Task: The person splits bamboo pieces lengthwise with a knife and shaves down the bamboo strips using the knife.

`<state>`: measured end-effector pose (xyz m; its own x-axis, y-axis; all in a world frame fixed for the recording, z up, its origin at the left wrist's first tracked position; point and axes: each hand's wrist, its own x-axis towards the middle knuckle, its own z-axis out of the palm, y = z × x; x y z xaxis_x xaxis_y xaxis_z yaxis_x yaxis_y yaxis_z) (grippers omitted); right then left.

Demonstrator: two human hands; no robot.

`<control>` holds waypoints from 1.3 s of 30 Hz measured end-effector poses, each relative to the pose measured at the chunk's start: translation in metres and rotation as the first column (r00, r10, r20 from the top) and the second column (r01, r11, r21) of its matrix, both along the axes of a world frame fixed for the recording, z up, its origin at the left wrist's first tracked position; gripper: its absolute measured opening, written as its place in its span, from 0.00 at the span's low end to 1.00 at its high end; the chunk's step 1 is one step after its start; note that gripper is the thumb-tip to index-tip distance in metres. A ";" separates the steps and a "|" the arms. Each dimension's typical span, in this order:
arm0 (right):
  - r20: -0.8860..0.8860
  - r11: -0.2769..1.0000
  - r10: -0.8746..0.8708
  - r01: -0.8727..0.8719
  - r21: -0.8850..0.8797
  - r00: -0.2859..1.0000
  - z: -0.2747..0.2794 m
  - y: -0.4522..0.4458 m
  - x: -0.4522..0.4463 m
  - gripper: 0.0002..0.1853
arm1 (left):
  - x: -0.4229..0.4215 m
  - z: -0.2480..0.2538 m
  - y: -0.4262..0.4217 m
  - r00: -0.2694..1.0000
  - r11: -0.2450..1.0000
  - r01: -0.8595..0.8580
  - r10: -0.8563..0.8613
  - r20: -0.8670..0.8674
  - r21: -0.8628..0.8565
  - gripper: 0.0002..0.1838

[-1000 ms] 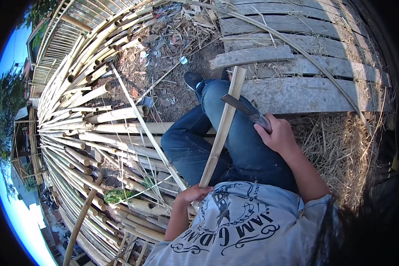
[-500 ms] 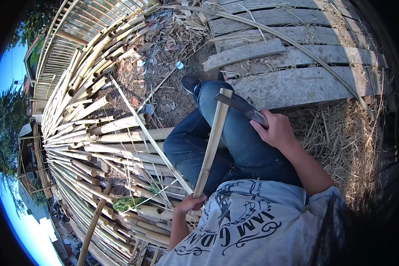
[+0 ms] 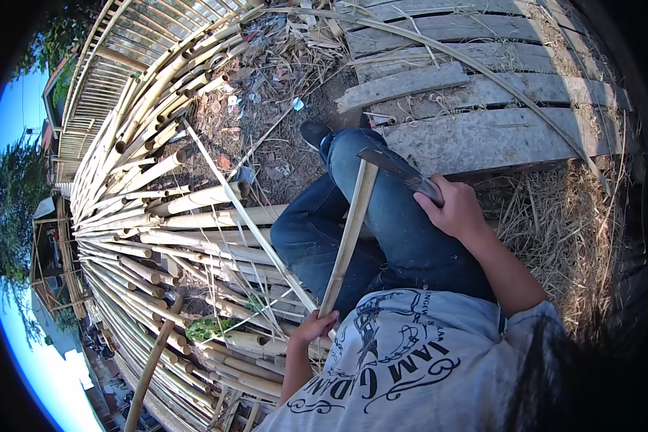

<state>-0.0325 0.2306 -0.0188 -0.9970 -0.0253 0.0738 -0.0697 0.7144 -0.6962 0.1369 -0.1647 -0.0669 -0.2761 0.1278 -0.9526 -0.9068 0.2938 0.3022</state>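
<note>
My left hand (image 3: 314,327) is closed round the lower end of a flat bamboo strip (image 3: 349,241), near my shirt. The strip slants up across my thigh. A dark blade (image 3: 396,170) lies across the strip's upper end. Its handle end is gripped in my right hand (image 3: 453,207), above my knee. A long thin bamboo piece (image 3: 248,219) runs beside my left hand.
Many bamboo poles (image 3: 201,198) lie fanned out at the left. A wooden slat platform (image 3: 475,137) with a loose board (image 3: 403,85) is at the upper right. Dry shavings (image 3: 547,216) cover the ground at right.
The blade has moved from partway down the strip to its upper end. The strip's upper end has shifted down and left. Both hands keep their hold.
</note>
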 end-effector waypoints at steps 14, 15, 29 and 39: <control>-0.166 0.968 -0.123 0.082 -0.238 0.978 -0.002 -0.011 -0.004 0.16 | -0.030 -0.004 0.021 0.997 0.994 0.077 -0.077 0.000 0.082 0.22; -0.195 0.974 -0.112 0.069 -0.217 0.974 0.001 -0.014 -0.006 0.17 | -0.030 -0.007 0.027 0.989 0.988 0.136 -0.139 -0.041 -0.068 0.23; -0.033 0.986 0.127 -0.122 0.112 0.991 0.025 -0.013 -0.012 0.15 | -0.009 0.017 0.018 0.842 0.826 0.375 -0.493 -0.217 -0.422 0.25; 0.004 1.000 0.011 -0.011 0.008 1.000 0.009 -0.012 -0.012 0.13 | -0.004 -0.003 0.029 0.721 0.815 0.229 -0.509 -0.470 -0.532 0.15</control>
<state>-0.0442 0.2182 -0.0099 -0.9969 -0.0367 0.0692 -0.0745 0.7189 -0.6911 0.1333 -0.1358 -0.0702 -0.7927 -0.0182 -0.6093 -0.3890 0.7847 0.4826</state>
